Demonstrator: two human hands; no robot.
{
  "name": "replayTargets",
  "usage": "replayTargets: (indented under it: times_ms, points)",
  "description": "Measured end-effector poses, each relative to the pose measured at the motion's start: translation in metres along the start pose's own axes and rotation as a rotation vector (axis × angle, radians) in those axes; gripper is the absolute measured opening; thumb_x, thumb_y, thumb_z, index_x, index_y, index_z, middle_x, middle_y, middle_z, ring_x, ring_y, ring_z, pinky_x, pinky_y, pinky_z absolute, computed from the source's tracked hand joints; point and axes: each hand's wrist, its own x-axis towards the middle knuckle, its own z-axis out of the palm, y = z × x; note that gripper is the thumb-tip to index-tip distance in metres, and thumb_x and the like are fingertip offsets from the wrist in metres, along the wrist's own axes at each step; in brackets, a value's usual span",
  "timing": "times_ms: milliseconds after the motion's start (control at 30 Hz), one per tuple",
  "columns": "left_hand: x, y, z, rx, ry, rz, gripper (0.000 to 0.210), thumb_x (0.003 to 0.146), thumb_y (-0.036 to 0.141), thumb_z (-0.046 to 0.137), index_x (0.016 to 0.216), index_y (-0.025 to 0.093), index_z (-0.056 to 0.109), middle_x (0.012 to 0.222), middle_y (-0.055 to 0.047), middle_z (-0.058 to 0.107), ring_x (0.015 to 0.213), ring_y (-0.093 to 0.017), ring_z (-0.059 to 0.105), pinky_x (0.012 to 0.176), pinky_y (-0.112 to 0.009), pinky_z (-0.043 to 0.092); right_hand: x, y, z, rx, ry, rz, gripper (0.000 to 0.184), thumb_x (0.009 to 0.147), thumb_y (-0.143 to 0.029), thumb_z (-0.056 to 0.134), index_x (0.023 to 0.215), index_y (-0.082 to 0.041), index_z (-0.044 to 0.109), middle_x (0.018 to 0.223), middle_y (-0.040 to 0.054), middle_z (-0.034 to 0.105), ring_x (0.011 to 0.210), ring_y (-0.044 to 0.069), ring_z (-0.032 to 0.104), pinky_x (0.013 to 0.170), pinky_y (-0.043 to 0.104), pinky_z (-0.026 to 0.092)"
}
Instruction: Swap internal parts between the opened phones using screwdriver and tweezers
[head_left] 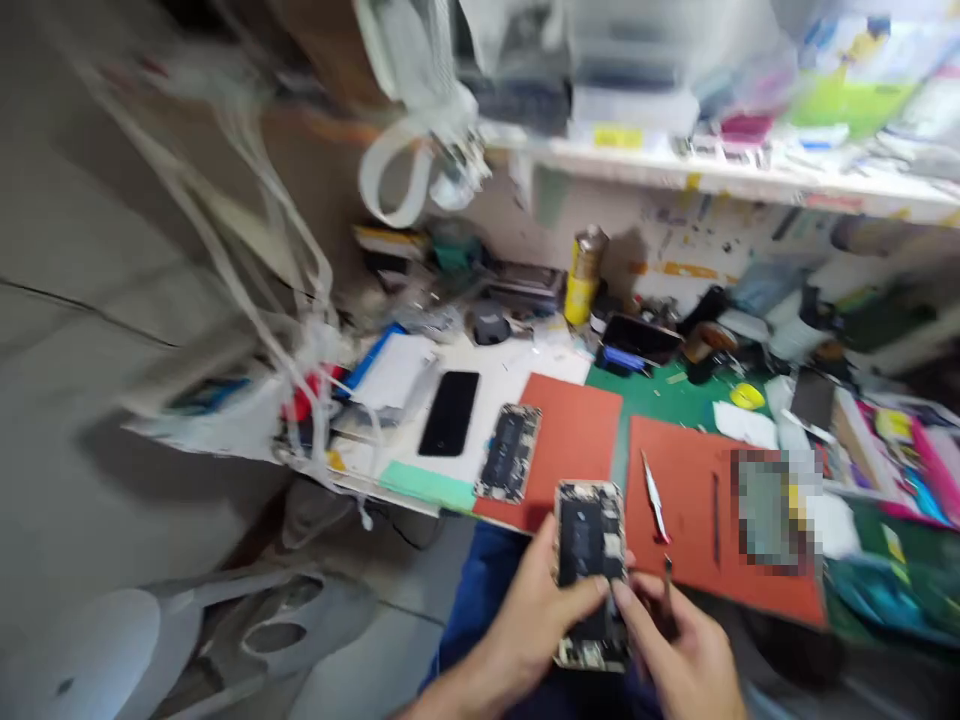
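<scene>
My left hand (540,600) is closed around the edge of an opened smartphone (581,535), its thumb lying across the inside. The dark battery and light metal parts of this phone face up. My right hand (679,640) touches the phone's right side with thumb and fingertips. A thin dark-tipped tool (667,585) sticks up from between its fingers; its exact kind is too blurred to tell. Just beyond, a second opened phone (510,453) lies on the left red mat (574,430). Tweezers (655,500) and a thin dark rod (715,518) rest on the right red mat (686,460).
A black phone (449,413) lies on the white tabletop at left. Behind stand a yellow can (583,275) and a propped dark phone (637,340). A cluttered shelf (645,160) overhangs the bench. To the right is a box of tools (870,440); a white plastic chair (247,640) stands at lower left.
</scene>
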Motion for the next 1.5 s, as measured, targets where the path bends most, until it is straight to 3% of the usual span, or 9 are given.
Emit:
replayTargets:
  times_ms: [100,167,867,1500]
  points:
    - [0.002,0.005,0.002,0.029,0.023,-0.03,0.064,0.08,0.028,0.094,0.134,0.02,0.062,0.125,-0.014,0.082,0.118,-0.032,0.079,0.105,-0.044,0.06,0.006,-0.019,-0.002,0.072,-0.085,0.056,0.055,0.088,-0.07,0.075,0.079,-0.016,0.075,0.062,-0.0005,0.059,0.05,0.012,0.045,0.046,0.025,0.039]
    - [0.005,0.006,0.001,0.056,0.029,-0.061,0.064,0.081,0.028,0.094,0.136,0.02,0.062,0.126,-0.014,0.082,0.119,-0.031,0.079,0.106,-0.043,0.061,0.008,-0.025,-0.003,0.093,-0.096,0.081,0.052,0.09,-0.067,0.075,0.08,-0.016,0.073,0.06,-0.0034,0.052,0.049,0.01,0.041,0.046,0.024,0.037]
    - [0.004,0.001,0.003,0.147,0.069,-0.025,0.062,0.08,0.03,0.094,0.134,0.02,0.064,0.127,-0.013,0.082,0.12,-0.033,0.079,0.106,-0.046,0.064,0.006,-0.025,-0.005,0.023,-0.064,0.038,0.037,0.094,-0.051,0.071,0.08,-0.017,0.069,0.065,-0.0037,0.05,0.057,0.011,0.04,0.05,0.024,0.035]
    - [0.007,0.002,0.004,0.152,0.111,-0.03,0.058,0.081,0.037,0.095,0.129,0.019,0.069,0.121,-0.012,0.083,0.11,-0.032,0.082,0.103,-0.046,0.064,0.005,-0.021,-0.003,0.071,-0.08,0.074,0.048,0.098,-0.062,0.07,0.084,-0.016,0.074,0.062,-0.0054,0.045,0.056,0.01,0.034,0.05,0.026,0.031]
